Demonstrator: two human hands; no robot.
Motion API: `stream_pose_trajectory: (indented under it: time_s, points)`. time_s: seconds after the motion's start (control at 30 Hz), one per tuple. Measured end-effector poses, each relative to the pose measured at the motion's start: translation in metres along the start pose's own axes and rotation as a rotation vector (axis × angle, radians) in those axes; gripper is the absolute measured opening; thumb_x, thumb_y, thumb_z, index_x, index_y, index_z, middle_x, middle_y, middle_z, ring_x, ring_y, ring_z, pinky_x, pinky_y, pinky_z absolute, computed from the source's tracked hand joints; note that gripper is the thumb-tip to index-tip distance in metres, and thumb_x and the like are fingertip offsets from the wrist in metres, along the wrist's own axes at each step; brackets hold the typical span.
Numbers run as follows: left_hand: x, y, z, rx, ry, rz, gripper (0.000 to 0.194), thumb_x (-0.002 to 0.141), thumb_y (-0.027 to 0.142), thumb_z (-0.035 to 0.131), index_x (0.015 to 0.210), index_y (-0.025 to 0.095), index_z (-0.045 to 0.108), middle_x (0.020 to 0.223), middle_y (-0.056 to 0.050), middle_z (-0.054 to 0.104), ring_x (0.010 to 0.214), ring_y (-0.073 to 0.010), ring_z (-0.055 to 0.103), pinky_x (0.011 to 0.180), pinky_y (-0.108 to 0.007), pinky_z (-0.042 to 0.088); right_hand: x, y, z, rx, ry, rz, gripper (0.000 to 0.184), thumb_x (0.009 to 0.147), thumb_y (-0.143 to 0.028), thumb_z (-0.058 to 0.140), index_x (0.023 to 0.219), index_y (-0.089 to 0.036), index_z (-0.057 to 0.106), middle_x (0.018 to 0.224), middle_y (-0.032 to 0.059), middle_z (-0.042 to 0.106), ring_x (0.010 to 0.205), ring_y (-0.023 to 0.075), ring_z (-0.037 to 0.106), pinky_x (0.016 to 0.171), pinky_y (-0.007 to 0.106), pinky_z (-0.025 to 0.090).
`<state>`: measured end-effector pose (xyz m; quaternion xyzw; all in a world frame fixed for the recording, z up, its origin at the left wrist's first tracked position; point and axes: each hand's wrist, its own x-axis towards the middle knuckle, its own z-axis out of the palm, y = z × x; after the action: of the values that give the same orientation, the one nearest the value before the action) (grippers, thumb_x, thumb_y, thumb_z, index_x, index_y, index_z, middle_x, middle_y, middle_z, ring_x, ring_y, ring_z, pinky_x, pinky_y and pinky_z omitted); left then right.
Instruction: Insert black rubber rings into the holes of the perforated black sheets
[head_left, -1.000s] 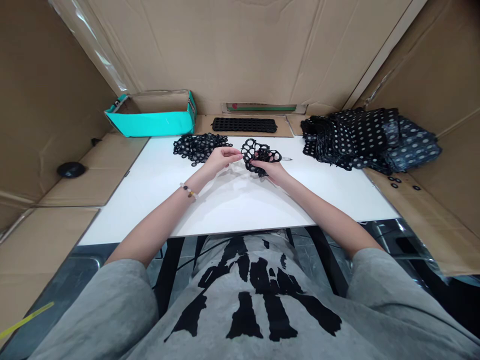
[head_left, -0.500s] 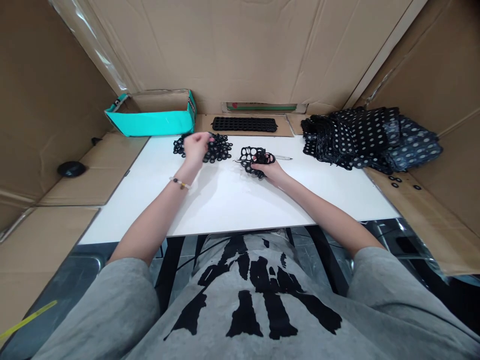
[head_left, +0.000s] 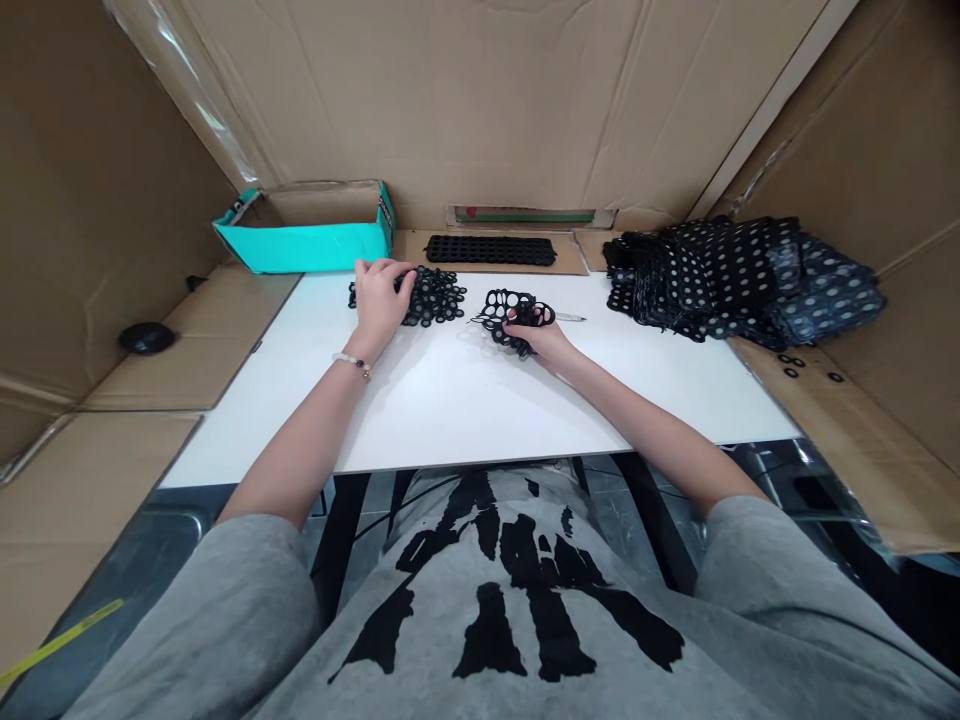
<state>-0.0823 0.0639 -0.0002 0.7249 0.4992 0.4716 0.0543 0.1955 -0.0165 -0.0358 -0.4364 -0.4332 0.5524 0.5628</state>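
Observation:
My left hand [head_left: 381, 303] lies on the white table [head_left: 465, 420] against the left side of a heap of small black rubber rings [head_left: 435, 297], its fingers extended and nothing visibly held. My right hand [head_left: 534, 332] grips a black perforated cluster of joined rings [head_left: 504, 318], which hides part of my fingers. Just beyond that hand, a small pointed metal blade [head_left: 571, 317] lies on the table, with its handle hidden behind the cluster.
A black holed tray [head_left: 491, 250] lies on cardboard beyond the table. A teal box [head_left: 307, 250] stands at back left. Black polka-dot perforated sheets [head_left: 720, 280] are heaped at right, near loose rings [head_left: 789, 366]. Cardboard lines the surrounding walls.
My left hand has left the cluster, crossed to the heap and come down at its left side. My right hand stays in nearly the same place, still holding the cluster.

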Motion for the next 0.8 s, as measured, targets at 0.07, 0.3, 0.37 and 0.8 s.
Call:
stream_pose_trajectory:
  time_s: [0.07,0.3,0.37,0.8]
  points:
    - [-0.004,0.020,0.001,-0.016,-0.127,0.068,0.025,0.094,0.041,0.062,0.100,0.023,0.078,0.107,-0.010,0.076,0.110,-0.0298,0.058,0.106,-0.047,0.039,0.000,0.000,0.001,0.010,0.000,0.003,0.043,0.048,-0.030,0.092,0.080,-0.022,0.065,0.082,-0.0040,0.068,0.086,0.0174,0.067,0.097,0.038,0.056]
    - [-0.032,0.074,0.028,-0.097,-0.496,0.198,0.029,0.080,0.047,0.078,0.091,0.021,0.079,0.095,-0.009,0.078,0.096,-0.0279,0.065,0.095,-0.041,0.046,-0.003,-0.004,0.004,0.030,-0.043,-0.014,0.044,0.048,-0.033,0.094,0.080,-0.022,0.066,0.082,-0.0025,0.073,0.086,0.0184,0.070,0.098,0.038,0.056]
    - [-0.036,0.074,0.035,-0.130,-0.510,0.110,0.026,0.079,0.046,0.078,0.089,0.021,0.080,0.092,-0.008,0.078,0.091,-0.0267,0.066,0.089,-0.040,0.048,-0.004,-0.005,0.005,0.043,-0.084,-0.020,0.044,0.049,-0.035,0.094,0.080,-0.022,0.066,0.084,-0.0016,0.074,0.088,0.0186,0.070,0.099,0.038,0.056]
    - [-0.003,0.018,0.030,-0.349,0.001,-0.317,0.033,0.079,0.052,0.070,0.076,0.019,0.073,0.087,-0.009,0.079,0.092,-0.0264,0.072,0.085,-0.041,0.055,-0.009,0.000,0.008,0.069,-0.058,0.002,0.057,0.049,-0.033,0.094,0.092,-0.026,0.058,0.092,-0.0030,0.069,0.094,0.0230,0.071,0.081,0.043,0.064]
